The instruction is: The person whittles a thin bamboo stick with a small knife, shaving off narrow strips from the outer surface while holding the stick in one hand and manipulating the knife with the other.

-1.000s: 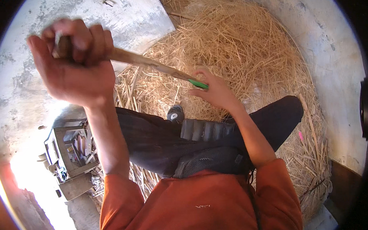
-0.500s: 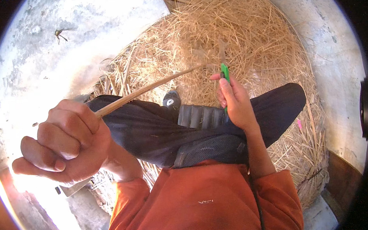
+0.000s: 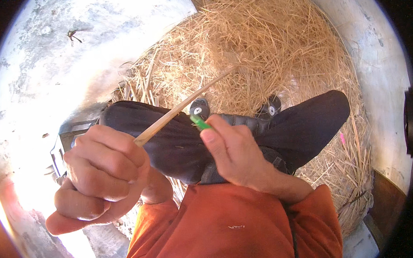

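My left hand (image 3: 99, 173) is closed in a fist at the lower left, wrapped round the near end of a long, thin strip of pale wood or bamboo (image 3: 180, 107). The strip slants away to the upper right and narrows toward its far tip. Over my lap, my right hand (image 3: 239, 153) grips a green-handled knife (image 3: 200, 123), its front end turned toward the strip. The knife's blade cannot be made out now, nor whether it touches the strip. Most of the handle is hidden inside my fingers.
Dry straw-like shavings (image 3: 267, 40) cover the floor in front of my crossed legs. A pale, stained wall (image 3: 386, 68) curves round the right. On the left lies a pale slab (image 3: 121, 27), with a dark box-like object (image 3: 79, 129) behind my left hand.
My right hand has swung left and nearer to me, bringing the knife from beyond the strip's tip to beside its middle. My left hand has shifted right and slightly nearer, still holding the strip.
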